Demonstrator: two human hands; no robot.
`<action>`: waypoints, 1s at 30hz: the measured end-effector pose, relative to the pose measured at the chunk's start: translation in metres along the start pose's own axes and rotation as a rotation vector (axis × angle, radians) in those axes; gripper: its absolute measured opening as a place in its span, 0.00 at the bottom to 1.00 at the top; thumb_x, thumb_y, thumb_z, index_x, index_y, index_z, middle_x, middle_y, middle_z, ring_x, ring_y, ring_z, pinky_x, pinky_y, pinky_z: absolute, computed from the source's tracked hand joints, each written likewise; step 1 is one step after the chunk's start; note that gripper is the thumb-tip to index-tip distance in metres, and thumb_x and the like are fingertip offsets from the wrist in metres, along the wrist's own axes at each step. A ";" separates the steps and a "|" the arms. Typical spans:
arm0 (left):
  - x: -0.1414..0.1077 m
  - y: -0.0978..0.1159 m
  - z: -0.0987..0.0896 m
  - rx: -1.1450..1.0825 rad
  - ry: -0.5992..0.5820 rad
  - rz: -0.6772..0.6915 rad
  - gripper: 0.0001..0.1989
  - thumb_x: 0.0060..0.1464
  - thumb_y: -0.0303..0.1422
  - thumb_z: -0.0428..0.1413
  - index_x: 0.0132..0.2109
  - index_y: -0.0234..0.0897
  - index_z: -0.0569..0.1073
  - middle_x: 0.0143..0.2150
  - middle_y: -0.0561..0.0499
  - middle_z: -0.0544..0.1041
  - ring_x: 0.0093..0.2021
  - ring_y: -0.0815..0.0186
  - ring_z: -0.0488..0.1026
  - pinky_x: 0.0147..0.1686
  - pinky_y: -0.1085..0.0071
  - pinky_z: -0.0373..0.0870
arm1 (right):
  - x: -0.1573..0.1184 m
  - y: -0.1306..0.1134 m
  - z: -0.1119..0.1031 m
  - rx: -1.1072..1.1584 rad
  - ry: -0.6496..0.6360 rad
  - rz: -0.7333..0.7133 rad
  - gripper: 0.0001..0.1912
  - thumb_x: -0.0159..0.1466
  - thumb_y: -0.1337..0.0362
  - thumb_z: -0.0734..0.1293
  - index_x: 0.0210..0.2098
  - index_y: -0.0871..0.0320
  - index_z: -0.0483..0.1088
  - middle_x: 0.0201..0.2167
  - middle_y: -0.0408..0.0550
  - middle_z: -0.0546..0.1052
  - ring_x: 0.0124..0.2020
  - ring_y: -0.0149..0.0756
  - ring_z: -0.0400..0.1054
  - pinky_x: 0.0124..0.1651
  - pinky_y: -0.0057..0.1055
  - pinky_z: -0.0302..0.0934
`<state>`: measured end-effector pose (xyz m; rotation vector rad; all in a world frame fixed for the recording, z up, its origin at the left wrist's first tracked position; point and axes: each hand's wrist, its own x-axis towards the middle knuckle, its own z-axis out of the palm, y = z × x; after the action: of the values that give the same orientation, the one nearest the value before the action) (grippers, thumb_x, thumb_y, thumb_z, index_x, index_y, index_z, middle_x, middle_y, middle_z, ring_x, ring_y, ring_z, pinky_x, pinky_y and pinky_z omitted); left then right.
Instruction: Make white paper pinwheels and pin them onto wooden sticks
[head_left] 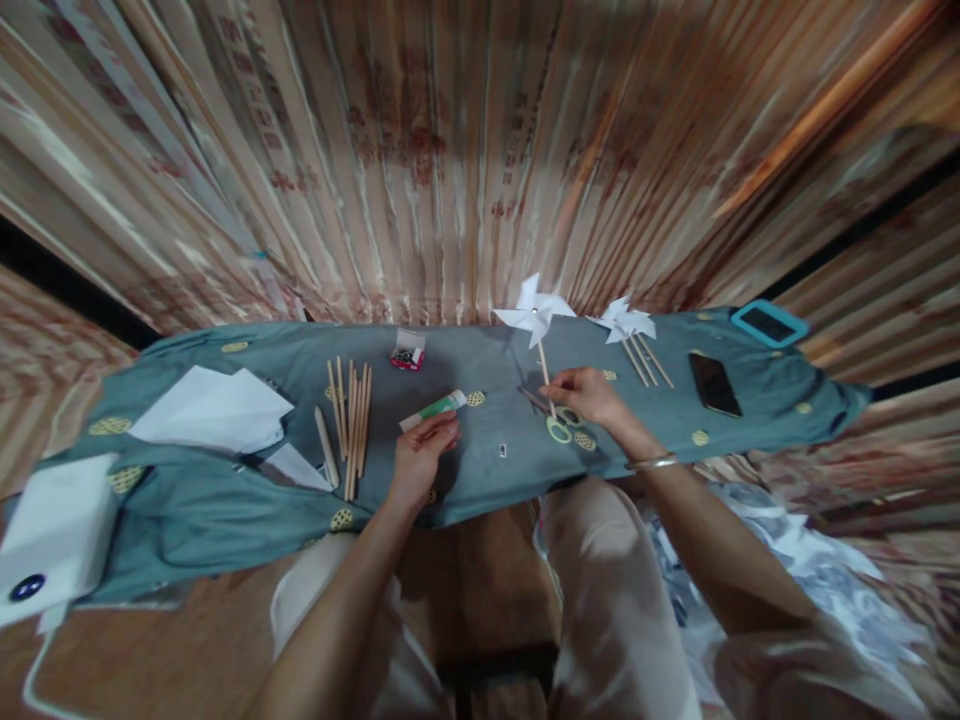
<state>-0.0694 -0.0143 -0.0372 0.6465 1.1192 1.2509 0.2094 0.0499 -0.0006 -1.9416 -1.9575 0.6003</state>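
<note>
My right hand pinches the wooden stick of a white paper pinwheel, held upright above the cloth. Below that hand lie scissors with yellow-green handles. My left hand rests low over the cloth with loosely bent fingers and nothing visible in them. Just beyond its fingertips lies a green and white tube; whether they touch it I cannot tell. More finished pinwheels lie together to the right of my right hand, their sticks pointing toward me.
Left of my left hand lie several wooden sticks, a pale pen-like tool and white paper sheets. A small red box stands open at the back. Phones lie rightward; a white device sits far left.
</note>
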 end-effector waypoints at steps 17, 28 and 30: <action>-0.002 0.007 -0.005 0.073 0.019 -0.029 0.28 0.22 0.46 0.74 0.34 0.35 0.82 0.32 0.47 0.83 0.31 0.65 0.77 0.38 0.68 0.72 | 0.050 0.133 -0.070 -0.722 0.024 0.458 0.22 0.66 0.56 0.64 0.51 0.68 0.72 0.49 0.69 0.77 0.52 0.55 0.73 0.50 0.43 0.66; -0.001 0.008 0.001 0.116 0.048 -0.062 0.29 0.21 0.47 0.74 0.33 0.35 0.83 0.32 0.46 0.83 0.32 0.63 0.77 0.37 0.68 0.72 | 0.074 0.157 -0.067 -0.667 -0.004 0.457 0.21 0.64 0.57 0.66 0.49 0.70 0.72 0.49 0.72 0.76 0.52 0.58 0.73 0.49 0.45 0.67; -0.001 0.008 0.003 0.119 0.050 -0.068 0.28 0.21 0.46 0.74 0.33 0.35 0.83 0.32 0.46 0.83 0.31 0.64 0.76 0.36 0.69 0.72 | 0.077 0.160 -0.067 -0.668 -0.003 0.452 0.22 0.63 0.57 0.66 0.49 0.70 0.72 0.49 0.72 0.77 0.53 0.58 0.73 0.49 0.46 0.67</action>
<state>-0.0701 -0.0128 -0.0294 0.6634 1.2542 1.1544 0.3796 0.1292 -0.0292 -2.8197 -1.8732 0.0230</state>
